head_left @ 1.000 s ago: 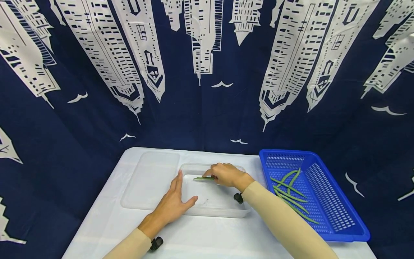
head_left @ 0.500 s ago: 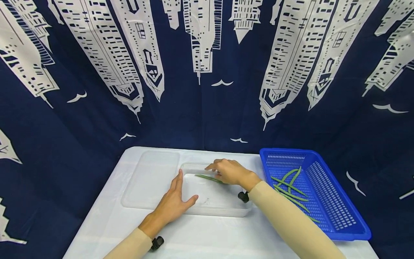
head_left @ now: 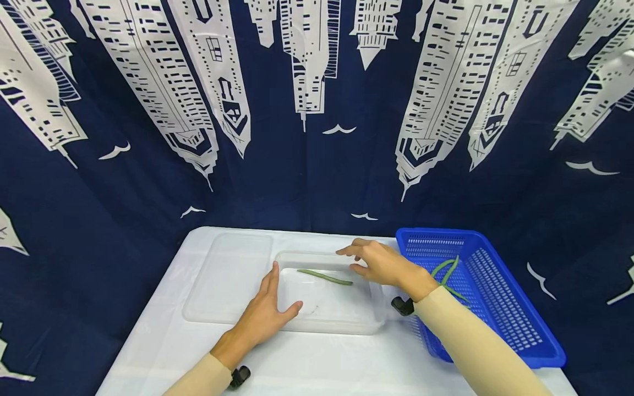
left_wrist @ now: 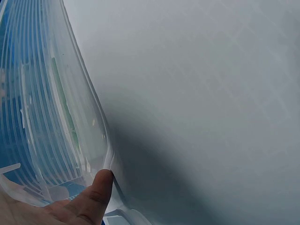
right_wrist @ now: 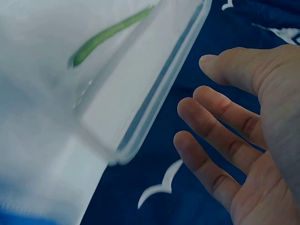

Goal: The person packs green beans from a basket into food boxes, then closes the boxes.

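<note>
Photographed at a white bench (head_left: 322, 360), in beige sleeves (head_left: 475, 333) and with a black camera (head_left: 402, 306) at each wrist. Lays the left grip (head_left: 264, 311) straight-fingered along the left side of a clear tub (head_left: 337, 326), with the thumb (left_wrist: 103, 183) at the rim, released. Hangs the right grip (head_left: 380, 264) over the tub's far right corner, likewise released, with fingers (right_wrist: 201, 119) apart and loosely bent. Shows one green bean (head_left: 324, 276) on the tub's floor toward the far wall, slanting nearer at its right end and lying apart from both grips. Seen also with a flat lid (head_left: 230, 278) just left of the tub on the bench, and, to the right, with a blue basket (head_left: 495, 275) of more beans (head_left: 452, 269), partly hidden behind the right sleeve. Set before a navy cloth (head_left: 307, 181) printed with upside-down white skyscrapers (head_left: 307, 55) and birds (head_left: 364, 216).
</note>
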